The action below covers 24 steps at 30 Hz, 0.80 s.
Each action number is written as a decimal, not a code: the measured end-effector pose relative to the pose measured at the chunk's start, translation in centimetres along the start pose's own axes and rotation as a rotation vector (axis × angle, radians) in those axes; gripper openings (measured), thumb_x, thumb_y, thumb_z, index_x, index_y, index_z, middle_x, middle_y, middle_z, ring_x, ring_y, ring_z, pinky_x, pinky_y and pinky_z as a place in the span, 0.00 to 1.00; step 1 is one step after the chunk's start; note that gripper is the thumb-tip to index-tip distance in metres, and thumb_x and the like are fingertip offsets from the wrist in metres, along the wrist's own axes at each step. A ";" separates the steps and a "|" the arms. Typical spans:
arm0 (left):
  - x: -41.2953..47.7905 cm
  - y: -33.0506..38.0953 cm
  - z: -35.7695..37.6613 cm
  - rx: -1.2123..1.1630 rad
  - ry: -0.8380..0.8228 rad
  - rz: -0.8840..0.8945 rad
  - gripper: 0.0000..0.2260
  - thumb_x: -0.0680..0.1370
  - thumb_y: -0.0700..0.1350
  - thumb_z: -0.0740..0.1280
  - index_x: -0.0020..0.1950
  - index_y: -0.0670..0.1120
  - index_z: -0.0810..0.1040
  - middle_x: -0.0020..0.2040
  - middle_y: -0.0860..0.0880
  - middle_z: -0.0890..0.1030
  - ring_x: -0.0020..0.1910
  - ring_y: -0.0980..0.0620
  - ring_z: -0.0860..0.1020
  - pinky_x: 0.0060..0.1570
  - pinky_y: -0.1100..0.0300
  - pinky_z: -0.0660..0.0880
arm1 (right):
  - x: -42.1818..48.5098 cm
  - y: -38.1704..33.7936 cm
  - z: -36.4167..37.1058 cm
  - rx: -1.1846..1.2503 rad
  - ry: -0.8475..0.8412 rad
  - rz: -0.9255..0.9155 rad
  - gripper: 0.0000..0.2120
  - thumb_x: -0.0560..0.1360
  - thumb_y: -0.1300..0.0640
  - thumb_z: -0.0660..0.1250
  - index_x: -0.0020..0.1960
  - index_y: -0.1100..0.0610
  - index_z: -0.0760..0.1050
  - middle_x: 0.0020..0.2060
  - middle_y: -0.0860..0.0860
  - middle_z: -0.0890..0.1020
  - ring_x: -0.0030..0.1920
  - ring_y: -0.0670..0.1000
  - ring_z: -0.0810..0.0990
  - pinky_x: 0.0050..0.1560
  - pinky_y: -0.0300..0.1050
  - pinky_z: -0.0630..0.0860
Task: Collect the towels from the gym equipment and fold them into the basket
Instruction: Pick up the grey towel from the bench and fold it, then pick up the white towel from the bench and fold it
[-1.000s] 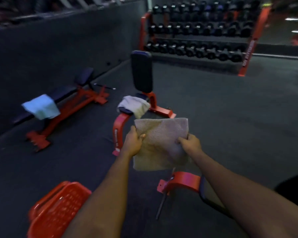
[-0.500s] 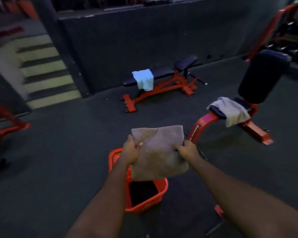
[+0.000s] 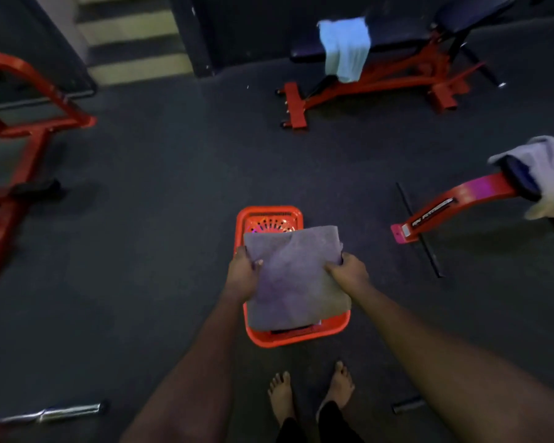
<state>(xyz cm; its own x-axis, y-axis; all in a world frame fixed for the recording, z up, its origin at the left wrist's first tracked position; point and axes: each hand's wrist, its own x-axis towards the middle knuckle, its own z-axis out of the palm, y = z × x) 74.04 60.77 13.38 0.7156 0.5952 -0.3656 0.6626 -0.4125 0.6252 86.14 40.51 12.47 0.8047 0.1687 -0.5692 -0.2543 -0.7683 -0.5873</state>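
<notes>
A folded grey-brown towel (image 3: 296, 279) hangs flat just above the red plastic basket (image 3: 298, 338) on the floor in front of my feet. My left hand (image 3: 243, 273) grips its left edge and my right hand (image 3: 347, 271) grips its right edge. The towel hides most of the basket's inside. A light blue towel (image 3: 344, 47) is draped over the flat bench (image 3: 397, 30) at the top right. A whitish towel (image 3: 547, 174) lies over the seat of the upright bench (image 3: 451, 204) at the right edge.
A red machine frame (image 3: 23, 129) stands at the left. Steps (image 3: 131, 36) rise at the top left. A chrome bar (image 3: 55, 414) lies on the dark floor at the bottom left, and a short bar end (image 3: 408, 406) lies beside my right foot.
My view has turned left and tilted down. Both hands have carried the folded towel over the basket, which now lies directly under it by my feet.
</notes>
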 end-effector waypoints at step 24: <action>4.7 22.4 -3.5 0.007 -0.093 0.566 0.16 0.80 0.48 0.64 0.65 0.42 0.74 0.51 0.43 0.82 0.49 0.49 0.78 0.47 0.65 0.68 | 1.1 -4.8 -20.2 0.374 0.328 -0.171 0.08 0.76 0.61 0.66 0.38 0.55 0.77 0.40 0.57 0.84 0.35 0.52 0.82 0.34 0.39 0.74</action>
<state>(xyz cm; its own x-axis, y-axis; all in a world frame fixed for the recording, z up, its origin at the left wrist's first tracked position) 91.45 56.72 28.08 0.9755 0.2174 -0.0346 0.1719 -0.6540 0.7367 99.12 31.92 26.32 0.9620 0.0243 -0.2720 -0.2302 -0.4640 -0.8554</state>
